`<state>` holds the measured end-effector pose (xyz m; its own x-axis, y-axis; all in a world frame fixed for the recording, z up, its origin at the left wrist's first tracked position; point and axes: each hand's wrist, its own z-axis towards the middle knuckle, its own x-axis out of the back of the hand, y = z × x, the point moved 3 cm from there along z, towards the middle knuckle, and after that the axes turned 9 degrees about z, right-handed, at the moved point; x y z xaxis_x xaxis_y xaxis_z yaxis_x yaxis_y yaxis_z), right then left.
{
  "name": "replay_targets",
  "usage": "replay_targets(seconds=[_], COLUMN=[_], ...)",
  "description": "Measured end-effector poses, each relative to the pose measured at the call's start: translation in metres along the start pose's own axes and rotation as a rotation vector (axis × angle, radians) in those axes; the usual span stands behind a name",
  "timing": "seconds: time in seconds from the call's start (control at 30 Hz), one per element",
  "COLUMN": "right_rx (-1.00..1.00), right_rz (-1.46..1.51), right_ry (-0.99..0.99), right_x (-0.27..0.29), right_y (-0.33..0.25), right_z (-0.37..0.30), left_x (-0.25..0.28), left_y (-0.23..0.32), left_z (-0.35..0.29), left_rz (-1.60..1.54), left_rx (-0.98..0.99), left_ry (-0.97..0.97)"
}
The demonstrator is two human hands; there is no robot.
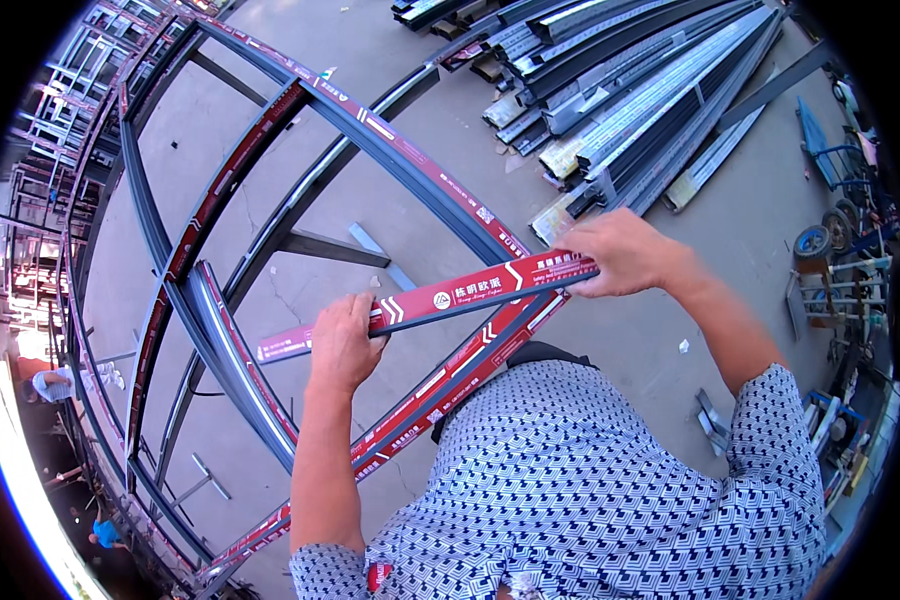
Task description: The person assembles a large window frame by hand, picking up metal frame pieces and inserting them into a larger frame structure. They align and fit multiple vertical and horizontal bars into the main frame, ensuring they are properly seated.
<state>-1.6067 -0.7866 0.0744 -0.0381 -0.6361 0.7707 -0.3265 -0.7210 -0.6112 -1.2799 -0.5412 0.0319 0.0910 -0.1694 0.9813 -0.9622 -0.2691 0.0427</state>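
Grey floor (460, 122) between frame edge (430, 170), profiles (662, 112); left hand (344, 345), right hand (625, 252) clamped on red bar (478, 288).

Two hands are counted mid-frame, one left hand (341, 340) and one right hand (625, 250), and one red-faced bar (475, 290) is held between them. One patterned shirt (570, 460) is shown at lower centre. At upper right, one pile of metal profiles (650, 100) is seen, its overlapped pieces not countable. One white scrap (684, 347) is found right of centre. At least two wheels (813, 242) are visible at the right edge, and at least two other people (106, 533) at lower left.
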Motion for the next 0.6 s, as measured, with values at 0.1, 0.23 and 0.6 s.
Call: replay_targets(seconds=[0.1,0.23,0.6], right_rx=[0.223,0.143,-0.094], right_rz=[-0.263,-0.112,0.285], right_ry=[0.504,0.902,0.682], right_x=[0.040,0.049,-0.098], right_y=[-0.002,0.002,0.002], right_z=[0.003,0.009,0.009], left_x=[0.003,0.001,-0.046], left_y=[0.003,0.006,0.004], left_z=[0.002,0.022,0.127], left_rz=[-0.105,-0.498,-1.220], left_rx=[0.066,0.445,0.776], left_ry=[-0.016,-0.104,0.215])
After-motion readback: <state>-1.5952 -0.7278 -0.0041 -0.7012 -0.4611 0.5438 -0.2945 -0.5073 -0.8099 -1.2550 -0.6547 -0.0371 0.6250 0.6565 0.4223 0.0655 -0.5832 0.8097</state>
